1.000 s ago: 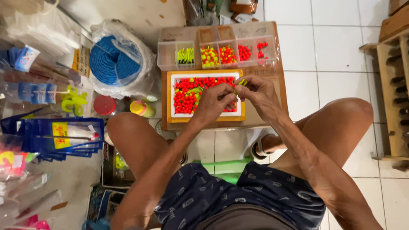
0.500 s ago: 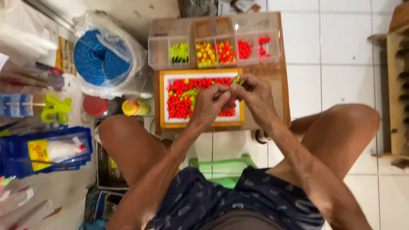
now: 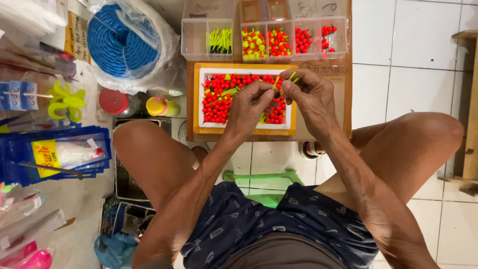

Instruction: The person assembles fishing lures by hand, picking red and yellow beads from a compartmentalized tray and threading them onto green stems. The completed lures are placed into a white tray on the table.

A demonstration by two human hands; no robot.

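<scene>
Yellow-green slim stick (image 3: 275,82) is pinched in both grips, left hand (image 3: 254,104) and right hand (image 3: 308,92), above red beads (image 3: 219,102).

Low wooden board (image 3: 343,107) set over white tiled floor (image 3: 398,60). On board: shallow white tray (image 3: 201,99) with orange rim, filled with red beads; directly behind, touching, clear divided box (image 3: 194,40) holding yellow-green sticks and red and yellow beads in separate compartments. On floor left of board: red-lidded jar (image 3: 113,101), yellow bottle (image 3: 162,106) on its side, bagged coil of blue rope (image 3: 117,42), blue packets (image 3: 55,154). Green stool (image 3: 264,177) below board. Wooden rack (image 3: 468,109) at right edge.
</scene>
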